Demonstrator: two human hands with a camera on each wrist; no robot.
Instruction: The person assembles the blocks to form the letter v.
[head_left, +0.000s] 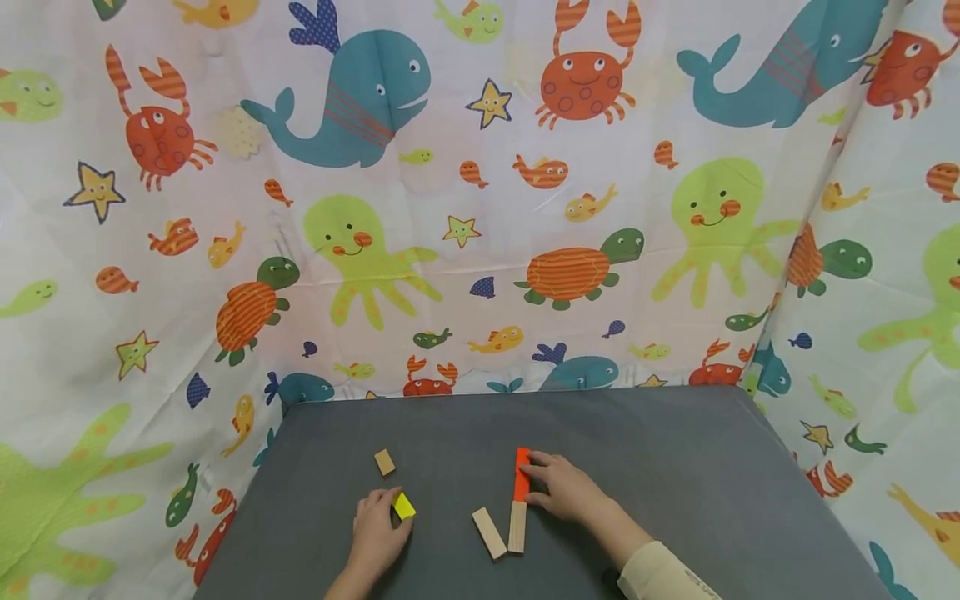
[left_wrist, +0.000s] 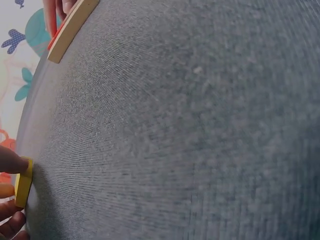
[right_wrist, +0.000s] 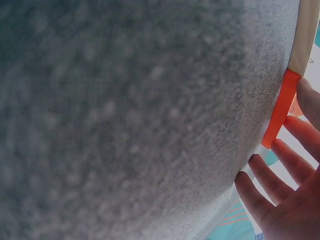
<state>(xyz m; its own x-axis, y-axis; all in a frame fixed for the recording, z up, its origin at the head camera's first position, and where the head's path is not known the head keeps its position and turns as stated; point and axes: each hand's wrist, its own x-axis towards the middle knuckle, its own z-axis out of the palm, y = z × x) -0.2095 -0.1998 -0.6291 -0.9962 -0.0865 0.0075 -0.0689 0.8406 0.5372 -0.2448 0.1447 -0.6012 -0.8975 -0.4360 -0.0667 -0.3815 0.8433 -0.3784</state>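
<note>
My left hand (head_left: 377, 529) pinches a small yellow block (head_left: 403, 506) between thumb and fingers, at or just above the grey table. In the left wrist view the yellow block (left_wrist: 23, 183) shows at the lower left edge. My right hand (head_left: 566, 487) touches the side of an orange-red block (head_left: 521, 475) with its thumb and fingertips. In the right wrist view those fingers look fairly straight and spread beside the orange-red block (right_wrist: 281, 109). A plain wooden block (head_left: 517, 527) lies end to end with the orange-red one. Another plain wooden block (head_left: 490, 534) slants beside it, their near ends close together.
A short wooden block (head_left: 385, 462) lies beyond my left hand. The grey tabletop (head_left: 637, 442) reaches back to a white curtain (head_left: 480, 350) printed with sea animals, which also hangs along both sides.
</note>
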